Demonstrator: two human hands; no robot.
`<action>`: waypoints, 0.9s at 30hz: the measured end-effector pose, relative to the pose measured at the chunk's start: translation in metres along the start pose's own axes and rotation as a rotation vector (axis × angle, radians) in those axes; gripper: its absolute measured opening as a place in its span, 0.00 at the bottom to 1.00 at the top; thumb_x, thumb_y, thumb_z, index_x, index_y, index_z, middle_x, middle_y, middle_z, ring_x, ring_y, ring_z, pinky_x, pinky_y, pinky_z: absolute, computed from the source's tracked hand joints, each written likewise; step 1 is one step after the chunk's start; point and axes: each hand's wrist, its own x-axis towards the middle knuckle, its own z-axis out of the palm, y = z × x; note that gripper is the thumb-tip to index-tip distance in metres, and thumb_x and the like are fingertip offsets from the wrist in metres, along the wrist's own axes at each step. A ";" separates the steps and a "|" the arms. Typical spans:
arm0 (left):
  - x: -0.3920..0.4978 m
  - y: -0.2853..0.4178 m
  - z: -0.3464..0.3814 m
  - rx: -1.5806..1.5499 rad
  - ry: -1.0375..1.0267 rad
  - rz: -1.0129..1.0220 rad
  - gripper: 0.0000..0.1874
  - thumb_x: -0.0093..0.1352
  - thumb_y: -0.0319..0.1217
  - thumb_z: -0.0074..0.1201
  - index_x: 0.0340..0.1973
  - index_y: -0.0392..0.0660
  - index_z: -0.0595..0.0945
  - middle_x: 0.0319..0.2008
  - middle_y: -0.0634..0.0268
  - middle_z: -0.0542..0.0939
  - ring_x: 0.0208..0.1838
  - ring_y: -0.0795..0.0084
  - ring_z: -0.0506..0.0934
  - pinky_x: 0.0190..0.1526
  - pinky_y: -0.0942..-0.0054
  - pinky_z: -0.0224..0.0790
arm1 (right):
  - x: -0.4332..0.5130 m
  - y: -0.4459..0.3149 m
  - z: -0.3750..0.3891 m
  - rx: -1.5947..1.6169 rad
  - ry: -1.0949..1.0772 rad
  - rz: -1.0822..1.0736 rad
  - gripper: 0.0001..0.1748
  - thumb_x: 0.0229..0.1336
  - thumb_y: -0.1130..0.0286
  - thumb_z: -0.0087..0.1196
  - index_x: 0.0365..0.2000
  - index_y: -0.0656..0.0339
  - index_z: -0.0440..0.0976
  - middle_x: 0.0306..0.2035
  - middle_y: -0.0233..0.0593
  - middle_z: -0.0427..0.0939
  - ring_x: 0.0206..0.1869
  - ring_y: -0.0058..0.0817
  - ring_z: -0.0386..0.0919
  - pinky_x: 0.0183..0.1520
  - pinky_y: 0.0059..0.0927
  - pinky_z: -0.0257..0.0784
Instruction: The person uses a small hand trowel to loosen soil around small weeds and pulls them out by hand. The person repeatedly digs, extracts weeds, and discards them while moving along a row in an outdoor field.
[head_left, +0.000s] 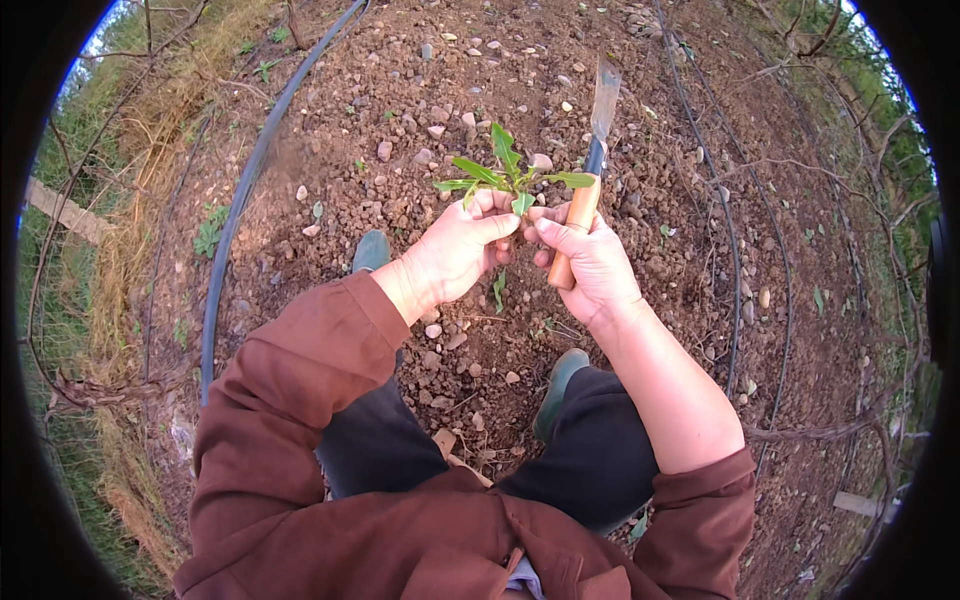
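Note:
A small green leafy plant (511, 176) is pinched at its base by my left hand (465, 244), above the stony soil. Close on the right, my right hand (589, 259) is closed around the wooden handle of a hand tool with a flat metal blade (605, 97), which points away from me. The right thumb and fingertips are also near the plant's base; whether they grip it too, I cannot tell. The roots are hidden by the fingers.
Brown soil (457, 360) with stones and small weeds lies between my green shoes (559, 386). A thick dark hose (251, 172) runs along the left, and thin black tubes (724, 202) along the right. Bare woody branches (817, 431) reach in from both sides; dry grass (120, 300) borders the left.

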 end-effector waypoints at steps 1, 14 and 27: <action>-0.001 0.001 -0.001 0.006 -0.005 0.017 0.07 0.71 0.25 0.47 0.44 0.46 0.73 0.41 0.68 0.78 0.41 0.77 0.76 0.40 0.78 0.69 | 0.001 0.001 0.002 -0.025 0.008 -0.003 0.12 0.54 0.80 0.58 0.34 0.57 0.66 0.39 0.37 0.75 0.38 0.26 0.77 0.33 0.26 0.71; -0.010 0.005 0.002 0.258 0.002 0.021 0.04 0.70 0.26 0.50 0.40 0.45 0.74 0.30 0.76 0.72 0.29 0.83 0.68 0.31 0.82 0.63 | 0.006 0.003 0.001 -0.075 0.066 0.083 0.12 0.54 0.80 0.58 0.39 0.61 0.70 0.34 0.32 0.75 0.33 0.22 0.74 0.33 0.25 0.72; -0.006 0.004 -0.003 0.164 0.034 0.031 0.05 0.70 0.27 0.49 0.41 0.43 0.75 0.27 0.73 0.71 0.26 0.82 0.68 0.30 0.80 0.63 | 0.006 -0.009 -0.008 0.047 0.093 0.011 0.11 0.54 0.80 0.58 0.37 0.60 0.70 0.32 0.32 0.75 0.33 0.24 0.75 0.36 0.28 0.74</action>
